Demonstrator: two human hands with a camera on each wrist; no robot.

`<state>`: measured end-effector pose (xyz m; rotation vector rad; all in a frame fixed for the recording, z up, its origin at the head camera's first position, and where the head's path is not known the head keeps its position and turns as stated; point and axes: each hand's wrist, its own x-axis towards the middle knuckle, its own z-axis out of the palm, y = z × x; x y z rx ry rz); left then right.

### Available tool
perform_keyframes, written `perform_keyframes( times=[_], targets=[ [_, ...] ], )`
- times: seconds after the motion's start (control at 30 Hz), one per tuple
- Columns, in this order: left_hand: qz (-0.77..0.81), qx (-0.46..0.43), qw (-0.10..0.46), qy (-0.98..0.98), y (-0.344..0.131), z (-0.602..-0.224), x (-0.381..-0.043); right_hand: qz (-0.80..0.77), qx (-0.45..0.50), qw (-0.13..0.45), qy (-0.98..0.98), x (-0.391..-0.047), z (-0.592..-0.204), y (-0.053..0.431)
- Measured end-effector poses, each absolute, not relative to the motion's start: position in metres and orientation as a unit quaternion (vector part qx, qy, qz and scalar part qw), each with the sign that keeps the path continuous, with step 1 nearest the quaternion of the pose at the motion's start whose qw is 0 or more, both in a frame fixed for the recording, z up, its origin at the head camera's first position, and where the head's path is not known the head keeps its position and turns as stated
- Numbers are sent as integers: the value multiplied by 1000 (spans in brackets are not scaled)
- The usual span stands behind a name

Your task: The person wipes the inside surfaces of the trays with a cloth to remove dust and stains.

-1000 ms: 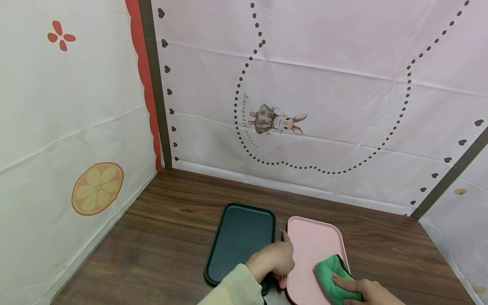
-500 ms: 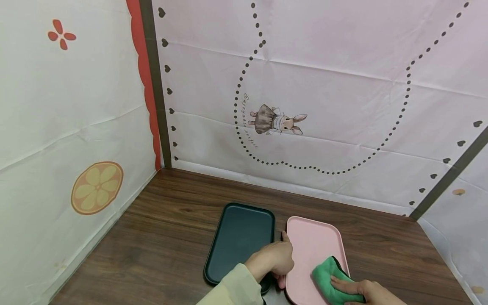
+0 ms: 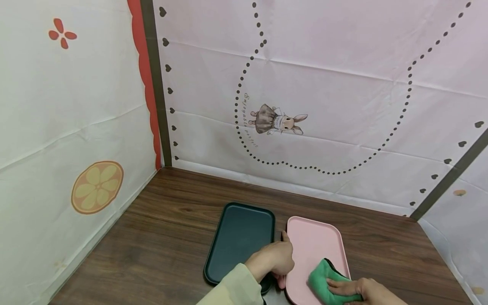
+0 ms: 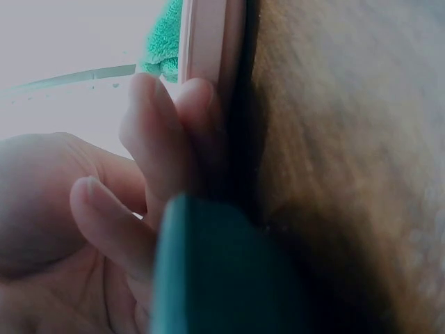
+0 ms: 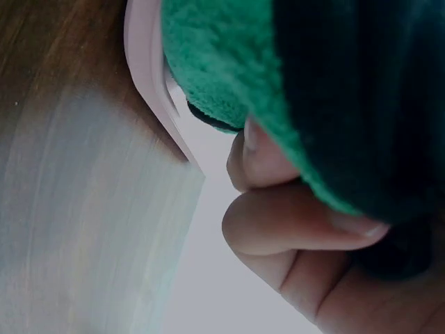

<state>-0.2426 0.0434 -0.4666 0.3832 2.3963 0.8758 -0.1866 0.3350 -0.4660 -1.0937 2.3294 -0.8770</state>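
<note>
A pink tray (image 3: 312,239) lies on the wooden table, with a dark green tray (image 3: 245,228) just to its left. My left hand (image 3: 272,259) rests between them, its fingers against the pink tray's left edge. In the left wrist view, two fingertips (image 4: 147,104) touch the pink tray's side wall (image 4: 208,42), and a blurred corner of the dark green tray (image 4: 208,264) stands close in front. My right hand (image 3: 367,291) grips a fuzzy green cleaning cloth (image 3: 322,281) with dark trim, pressing it on the pink tray's near right part. The bunched cloth (image 5: 215,56) hides some fingertips.
The brown wooden table (image 3: 160,237) surrounds both trays. A printed sheet (image 3: 328,106) with a rabbit figure and dotted line hangs behind, and another printed sheet (image 3: 76,106) stands on the left. The near ends of the trays are partly hidden or cut off.
My right hand has slid the green cloth a little leftward and nearer over the pink tray. The left hand and both trays have stayed in place.
</note>
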Motion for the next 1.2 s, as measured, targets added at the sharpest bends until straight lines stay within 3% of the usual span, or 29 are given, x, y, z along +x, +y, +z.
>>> perform_keyframes(
  times=[0.93,1.2],
  targets=[
    [327,136,285,890,44,-467,-244,-293,-386,202,851,-185,-451,311],
    [328,139,287,889,44,-467,-246,-293,-332,233,866,-182,-441,302]
  ],
)
